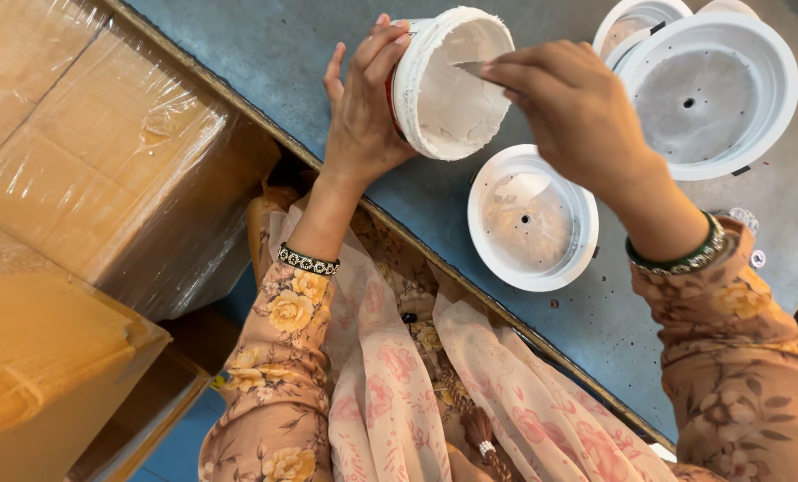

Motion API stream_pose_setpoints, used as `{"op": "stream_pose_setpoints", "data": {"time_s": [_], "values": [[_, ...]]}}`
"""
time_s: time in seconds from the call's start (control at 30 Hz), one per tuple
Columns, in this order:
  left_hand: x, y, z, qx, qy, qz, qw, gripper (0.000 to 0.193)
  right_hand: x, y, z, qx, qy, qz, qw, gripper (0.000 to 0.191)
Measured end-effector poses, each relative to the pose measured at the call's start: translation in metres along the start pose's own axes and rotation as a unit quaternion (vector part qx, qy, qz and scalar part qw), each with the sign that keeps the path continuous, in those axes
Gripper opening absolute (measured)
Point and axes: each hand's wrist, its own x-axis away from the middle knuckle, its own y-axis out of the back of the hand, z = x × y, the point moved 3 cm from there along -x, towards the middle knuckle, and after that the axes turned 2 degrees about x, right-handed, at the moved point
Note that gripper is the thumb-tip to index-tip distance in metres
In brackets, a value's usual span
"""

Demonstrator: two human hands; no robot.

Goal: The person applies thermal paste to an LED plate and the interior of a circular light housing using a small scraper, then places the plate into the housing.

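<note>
My left hand (363, 107) grips a small white tub (457, 85) tilted on its side, its open mouth toward me and its inside coated with white paste. My right hand (573, 112) pinches a thin flat metal blade (472, 67) whose tip reaches into the tub's mouth. Just below the tub, a round white housing (484, 223) with a hole in its middle lies on the blue-grey table (265, 54), with white paste smeared inside it.
A larger round white housing (756, 116) lies at the top right, with another (618, 22) partly behind it. Plastic-wrapped cardboard boxes (86, 152) stand to the left of the table's edge. Small discs (758, 259) lie near my right wrist.
</note>
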Motion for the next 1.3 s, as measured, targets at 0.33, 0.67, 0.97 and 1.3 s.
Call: {"op": "stream_pose_setpoints", "data": {"time_s": [0.33,0.67,0.97,1.3], "values": [[0.0,0.0,0.002,-0.019,-0.019,-0.014,1.0,0.119,0.006,-0.017,-0.006,0.057,-0.008,-0.005,0.998,0.019],[0.0,0.005,-0.001,-0.081,-0.058,-0.033,0.994,0.11,0.015,-0.027,-0.005,-0.052,-0.137,0.071,0.987,0.017],[0.001,0.009,-0.002,-0.101,-0.055,-0.038,0.993,0.104,0.034,-0.053,-0.008,-0.344,-0.354,0.055,0.868,0.024],[0.001,0.011,-0.002,-0.087,-0.038,-0.042,0.995,0.103,0.063,-0.074,0.01,-0.679,-0.461,-0.133,0.555,0.028]]}}
